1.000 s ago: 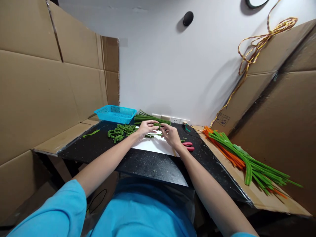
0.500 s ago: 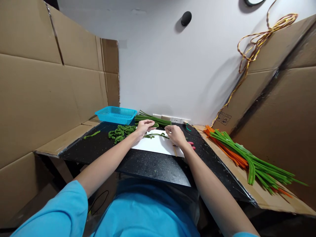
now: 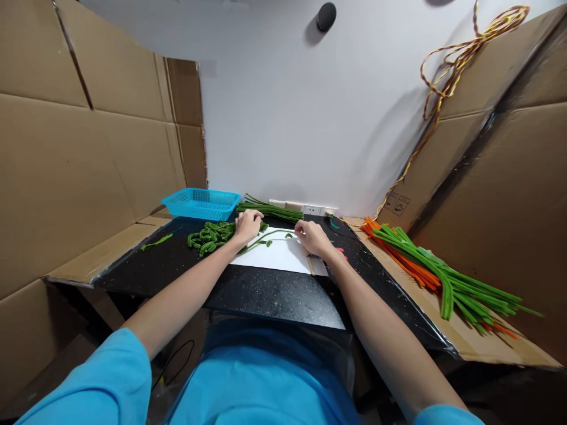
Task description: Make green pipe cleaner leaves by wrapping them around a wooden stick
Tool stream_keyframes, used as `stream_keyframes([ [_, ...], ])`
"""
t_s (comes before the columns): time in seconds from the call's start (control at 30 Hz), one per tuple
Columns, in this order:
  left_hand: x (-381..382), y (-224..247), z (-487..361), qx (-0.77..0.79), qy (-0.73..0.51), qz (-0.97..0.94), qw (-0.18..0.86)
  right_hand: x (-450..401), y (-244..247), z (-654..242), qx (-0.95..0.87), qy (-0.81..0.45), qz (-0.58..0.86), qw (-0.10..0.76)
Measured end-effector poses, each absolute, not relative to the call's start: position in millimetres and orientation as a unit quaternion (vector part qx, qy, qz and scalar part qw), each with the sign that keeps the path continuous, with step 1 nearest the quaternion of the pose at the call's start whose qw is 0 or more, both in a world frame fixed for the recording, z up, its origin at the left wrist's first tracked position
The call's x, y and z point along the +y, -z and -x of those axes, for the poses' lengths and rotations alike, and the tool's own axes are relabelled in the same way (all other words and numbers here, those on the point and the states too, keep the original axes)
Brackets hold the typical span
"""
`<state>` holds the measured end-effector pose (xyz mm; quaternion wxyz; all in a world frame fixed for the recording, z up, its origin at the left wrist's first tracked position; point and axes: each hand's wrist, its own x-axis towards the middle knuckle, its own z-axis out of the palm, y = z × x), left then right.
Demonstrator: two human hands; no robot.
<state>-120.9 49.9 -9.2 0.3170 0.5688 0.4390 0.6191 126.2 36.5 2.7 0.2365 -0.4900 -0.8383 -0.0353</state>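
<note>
Thin green fuzzy stem (image 3: 255, 242) on the white sheet (image 3: 274, 257), between two hands.
It looks light, soft-skinned and bendy, probably wire-cored, so a gentle fingertip pinch near one end should suit it and spare the fuzz. The right hand (image 3: 305, 230) has its fingertips nearly together at the stem's right end; the left hand (image 3: 252, 219) is half curled beside the looped green pieces (image 3: 208, 238) on the black tabletop (image 3: 274, 295). Whether either grips anything, I cannot tell.

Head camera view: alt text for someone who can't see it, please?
A person's left hand is at curled green pieces on a black table, the right hand by a thin green strip on a white sheet. Behind stands a blue basket.
</note>
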Motion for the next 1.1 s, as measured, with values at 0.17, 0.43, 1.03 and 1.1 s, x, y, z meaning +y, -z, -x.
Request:
stream_keyframes([
  [0.17, 30, -2, 105, 0.408, -0.524, -0.712, 0.23, 33, -12, -125, -0.788, 0.035, 0.487, 0.374],
  [0.43, 26, 1, 87, 0.377, -0.54, -0.691, 0.297, 34, -15, -130, -0.72, 0.041, 0.563, 0.404],
  [1.03, 33, -11, 102, 0.348, -0.65, -0.472, 0.483, 28, -11, -130, -0.791, 0.046, 0.606, 0.076],
  [1.1, 32, -11, 103, 0.336, -0.654, -0.464, 0.494, 28, -10, -129, -0.792, 0.029, 0.603, 0.089],
])
